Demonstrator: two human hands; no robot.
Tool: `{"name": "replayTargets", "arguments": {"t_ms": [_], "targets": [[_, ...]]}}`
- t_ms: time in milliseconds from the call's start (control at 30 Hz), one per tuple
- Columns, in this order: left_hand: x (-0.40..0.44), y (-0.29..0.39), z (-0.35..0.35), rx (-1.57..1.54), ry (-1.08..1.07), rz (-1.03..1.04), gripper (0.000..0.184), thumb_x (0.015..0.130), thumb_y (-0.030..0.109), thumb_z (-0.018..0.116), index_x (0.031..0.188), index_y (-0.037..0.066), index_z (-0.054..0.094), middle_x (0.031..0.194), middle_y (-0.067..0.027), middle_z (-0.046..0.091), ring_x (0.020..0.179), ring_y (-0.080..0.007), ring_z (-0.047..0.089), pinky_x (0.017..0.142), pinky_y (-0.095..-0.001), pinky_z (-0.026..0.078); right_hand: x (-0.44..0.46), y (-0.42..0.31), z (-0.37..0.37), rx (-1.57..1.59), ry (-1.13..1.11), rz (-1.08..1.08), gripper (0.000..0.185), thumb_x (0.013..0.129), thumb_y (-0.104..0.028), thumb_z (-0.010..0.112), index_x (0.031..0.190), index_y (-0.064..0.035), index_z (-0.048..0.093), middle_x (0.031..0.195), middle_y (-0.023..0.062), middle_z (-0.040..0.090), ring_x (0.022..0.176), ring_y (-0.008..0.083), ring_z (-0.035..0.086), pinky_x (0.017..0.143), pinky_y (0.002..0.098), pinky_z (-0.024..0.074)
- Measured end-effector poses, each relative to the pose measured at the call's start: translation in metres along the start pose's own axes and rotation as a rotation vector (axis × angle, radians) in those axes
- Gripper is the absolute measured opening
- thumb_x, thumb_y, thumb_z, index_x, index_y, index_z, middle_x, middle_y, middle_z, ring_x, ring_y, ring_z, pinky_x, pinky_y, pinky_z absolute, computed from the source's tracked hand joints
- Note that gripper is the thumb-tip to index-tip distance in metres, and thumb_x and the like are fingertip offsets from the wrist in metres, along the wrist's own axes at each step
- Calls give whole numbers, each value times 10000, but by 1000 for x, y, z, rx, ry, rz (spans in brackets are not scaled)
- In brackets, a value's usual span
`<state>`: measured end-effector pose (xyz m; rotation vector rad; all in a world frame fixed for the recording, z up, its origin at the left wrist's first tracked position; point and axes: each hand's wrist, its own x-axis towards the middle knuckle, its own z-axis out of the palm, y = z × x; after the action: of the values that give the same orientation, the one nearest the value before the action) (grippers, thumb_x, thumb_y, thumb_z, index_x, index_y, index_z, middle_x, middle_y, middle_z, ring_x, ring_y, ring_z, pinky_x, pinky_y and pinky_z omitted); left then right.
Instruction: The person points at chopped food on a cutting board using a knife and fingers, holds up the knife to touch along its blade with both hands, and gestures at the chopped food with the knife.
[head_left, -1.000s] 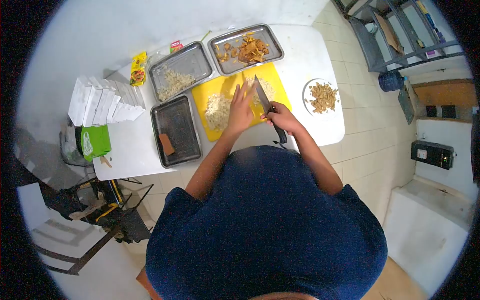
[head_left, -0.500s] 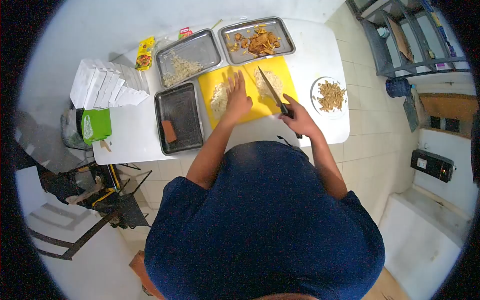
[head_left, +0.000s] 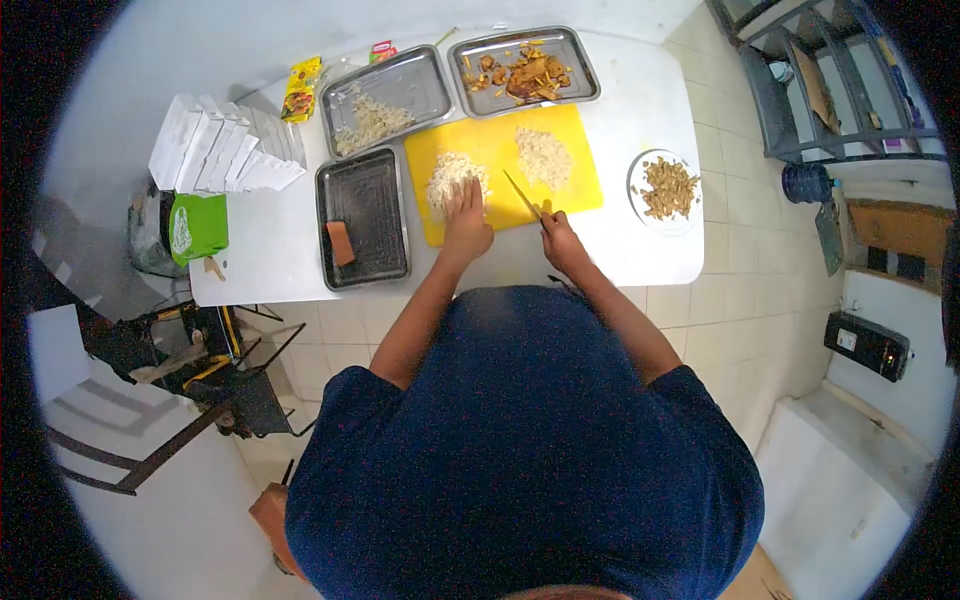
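My left hand [head_left: 466, 222] rests with its fingers spread on a pile of pale chopped food [head_left: 447, 175] at the left of the yellow cutting board [head_left: 500, 135]. A knife [head_left: 522, 194] is in my right hand [head_left: 563, 243], which is closed round the handle at the board's front edge. The blade points forward and left, over the gap between the two piles. Just beyond it, a second pale chopped pile [head_left: 543, 158] lies on the right half of the board, untouched by either hand.
Around the board are a tray with pale pieces [head_left: 425, 80], a tray with browned pieces [head_left: 585, 75], a dark tray [head_left: 375, 255] holding a reddish-brown block [head_left: 340, 243], and a plate of brown pieces [head_left: 637, 205]. White boxes [head_left: 205, 150] and a yellow packet [head_left: 301, 90] stand left.
My left hand has come down onto the left pile. The knife in my right hand has swung from over the right pile to the gap between the piles, with its blade lower.
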<state>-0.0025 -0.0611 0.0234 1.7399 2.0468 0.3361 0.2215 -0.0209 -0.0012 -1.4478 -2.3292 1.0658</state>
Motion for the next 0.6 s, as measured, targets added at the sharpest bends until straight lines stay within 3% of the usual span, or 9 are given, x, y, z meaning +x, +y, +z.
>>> {"name": "replayTargets", "arguments": {"t_ms": [167, 267, 367, 467, 600], "targets": [[-8, -2, 11, -5, 21, 89, 778, 742, 73, 541, 1454, -60, 260, 1510, -252, 283, 1443, -419, 164, 1154, -556, 153, -3, -4, -6, -27, 34, 17, 343, 914, -95, 529, 1239, 14, 523, 1067, 279, 556, 941, 439, 590, 844, 475, 499], [-5, -6, 24, 38, 34, 125, 718, 747, 80, 542, 1417, -67, 329, 1481, -258, 328, 1434, -422, 191, 1151, -555, 165, -4, 12, 0, -17, 63, -124, 351, 919, -122, 534, 1245, 6, 528, 1131, 283, 580, 1017, 428, 587, 836, 479, 503], [-2, -11, 36, 82, -42, 132, 699, 760, 101, 543, 1408, -68, 342, 1477, -259, 333, 1433, -420, 196, 1153, -550, 165, -7, 18, -4, -88, -47, -91, 388, 942, -191, 483, 1291, -23, 507, 1165, 282, 587, 1005, 410, 606, 829, 508, 510], [-4, -9, 34, 188, -162, 114, 688, 772, 133, 545, 1402, -65, 353, 1488, -252, 322, 1440, -401, 192, 1162, -541, 147, -2, 21, -16, -50, -50, 111, 377, 947, -214, 485, 1278, -37, 520, 1071, 269, 626, 971, 425, 611, 825, 510, 505], [-8, -13, 41, 304, -183, 126, 716, 783, 174, 541, 1429, -52, 332, 1521, -236, 281, 1452, -369, 176, 1171, -530, 122, 7, 13, -24, -25, 0, -16, 339, 945, -173, 501, 1244, -17, 540, 1031, 258, 641, 955, 435, 610, 816, 487, 491]]}}
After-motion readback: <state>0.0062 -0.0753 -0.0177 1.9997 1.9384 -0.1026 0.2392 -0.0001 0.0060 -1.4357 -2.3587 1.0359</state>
